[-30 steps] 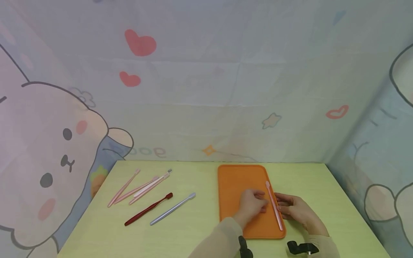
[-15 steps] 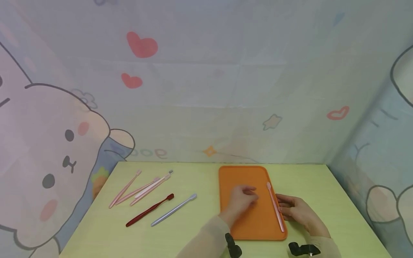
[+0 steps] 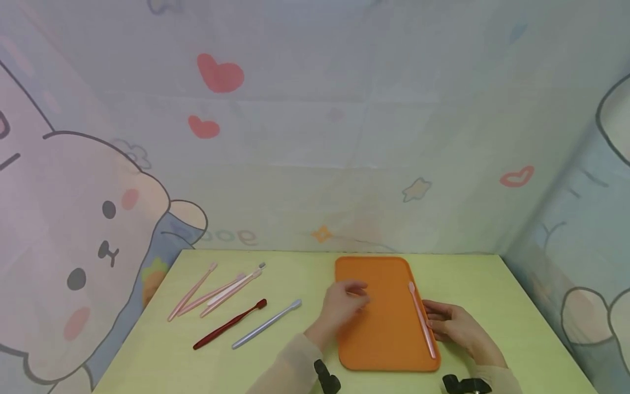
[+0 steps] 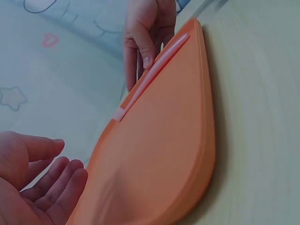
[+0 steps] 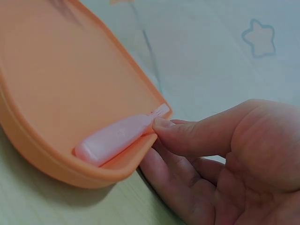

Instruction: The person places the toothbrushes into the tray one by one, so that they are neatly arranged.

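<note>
Four pale toothbrushes [image 3: 213, 294]: bunched; lifting one could drag another.
Left grip [image 3: 340, 306]: loose, holding nothing, by the orange tray [image 3: 381, 328].
Pink toothbrush [image 3: 423, 324]: inside, along the tray's right rim.
Right grip [image 3: 455, 326]: pinching that rim; a slip could jolt the toothbrush.

- The orange tray [image 3: 379, 328] is a long shape with round corners, a smooth flat floor and a low rim all the way round.
- It sits on the worktop [image 3: 472, 279], with its long sides going away from the person.
- The right hand [image 3: 455, 326] pinches the tray's right rim, thumb on top.
- The pink toothbrush [image 3: 423, 323] lies down inside the tray, right along that same rim.
- Its small head is at the far end, and its fat, shiny handle is at the near end.
- I can't tell if the thumb touches the brush too.
</note>
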The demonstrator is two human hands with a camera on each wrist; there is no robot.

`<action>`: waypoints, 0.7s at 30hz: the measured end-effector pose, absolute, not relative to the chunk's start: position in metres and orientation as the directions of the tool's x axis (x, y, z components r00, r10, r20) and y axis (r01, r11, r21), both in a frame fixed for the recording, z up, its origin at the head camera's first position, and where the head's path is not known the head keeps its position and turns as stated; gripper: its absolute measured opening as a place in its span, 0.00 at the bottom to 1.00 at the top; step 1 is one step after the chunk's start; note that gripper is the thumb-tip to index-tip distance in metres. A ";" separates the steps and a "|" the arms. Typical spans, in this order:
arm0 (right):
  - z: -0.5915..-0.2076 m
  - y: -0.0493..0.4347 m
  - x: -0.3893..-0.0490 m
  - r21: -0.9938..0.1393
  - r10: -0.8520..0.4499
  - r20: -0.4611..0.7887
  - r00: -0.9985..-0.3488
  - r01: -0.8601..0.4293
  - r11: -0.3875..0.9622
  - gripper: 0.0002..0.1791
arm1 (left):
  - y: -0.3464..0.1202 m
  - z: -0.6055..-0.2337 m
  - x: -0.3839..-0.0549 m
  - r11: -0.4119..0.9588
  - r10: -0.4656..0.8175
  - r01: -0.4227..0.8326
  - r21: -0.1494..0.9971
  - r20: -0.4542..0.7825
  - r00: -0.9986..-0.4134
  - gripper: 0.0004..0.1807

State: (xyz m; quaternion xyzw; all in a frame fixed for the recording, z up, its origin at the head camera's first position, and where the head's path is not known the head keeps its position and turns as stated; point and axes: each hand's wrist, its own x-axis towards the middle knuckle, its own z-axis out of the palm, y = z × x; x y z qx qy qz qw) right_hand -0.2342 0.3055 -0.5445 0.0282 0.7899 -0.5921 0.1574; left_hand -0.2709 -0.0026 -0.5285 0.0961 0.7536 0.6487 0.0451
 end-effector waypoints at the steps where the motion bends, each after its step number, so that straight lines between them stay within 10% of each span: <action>1: -0.544 0.305 -0.234 -0.926 -0.141 -0.282 -0.949 0.231 0.299 0.35 | -0.006 -0.528 -0.271 0.146 0.202 0.094 0.985 0.063 -0.977 0.17; 21: -0.546 0.307 -0.234 -0.935 -0.168 -0.273 -0.947 0.220 0.278 0.37 | -0.091 -0.524 -0.264 0.248 0.175 0.166 0.954 0.125 -0.977 0.18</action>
